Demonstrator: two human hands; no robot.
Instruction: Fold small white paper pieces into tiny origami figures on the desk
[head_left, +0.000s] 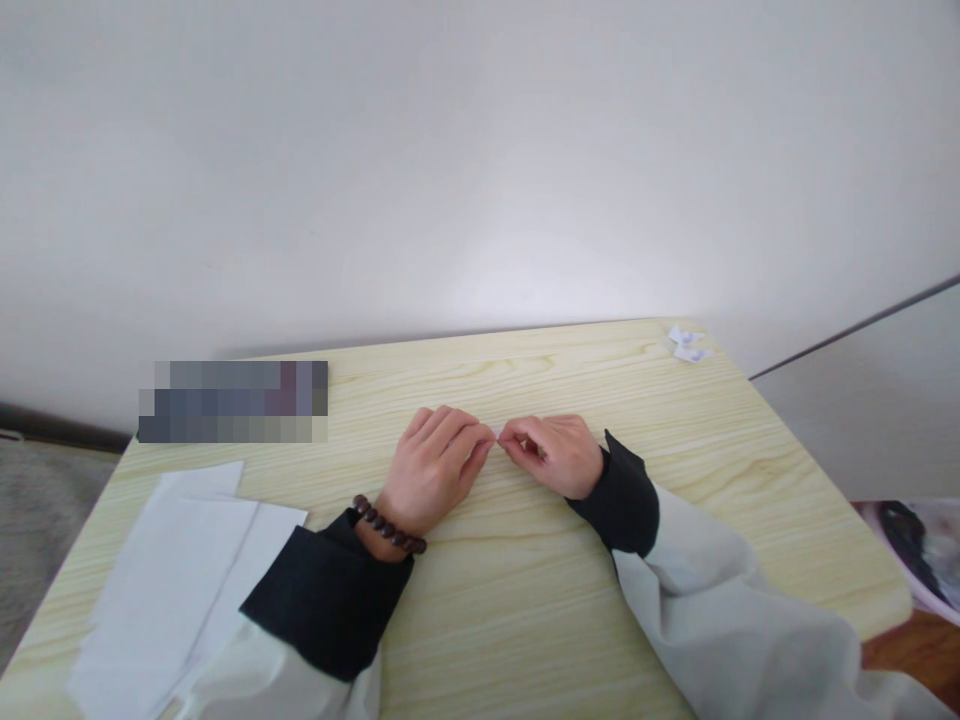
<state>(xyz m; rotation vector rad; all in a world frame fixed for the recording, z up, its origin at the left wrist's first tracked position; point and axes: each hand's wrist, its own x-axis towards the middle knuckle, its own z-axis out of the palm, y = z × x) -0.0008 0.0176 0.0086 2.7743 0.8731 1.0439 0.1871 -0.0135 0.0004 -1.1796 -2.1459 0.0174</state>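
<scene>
Over the middle of the table, my left hand [437, 462] and my right hand [553, 452] meet at the fingertips. Both are closed in a pinch. Between them shows a tiny whitish bit that looks like a small piece of paper [496, 433], mostly covered by the fingers. A dark bead bracelet [388, 527] circles my left wrist. Two small folded white paper pieces [688, 345] lie at the table's far right corner. Several loose white paper sheets [176, 560] overlap on the left, beside my left sleeve.
The light wood-grain table [480, 620] stands against a white wall [480, 170]. A blurred-out dark object [236, 402] lies at the back left edge. To the right, below table height, is a pink-rimmed container [911, 570] with dark and clear things in it.
</scene>
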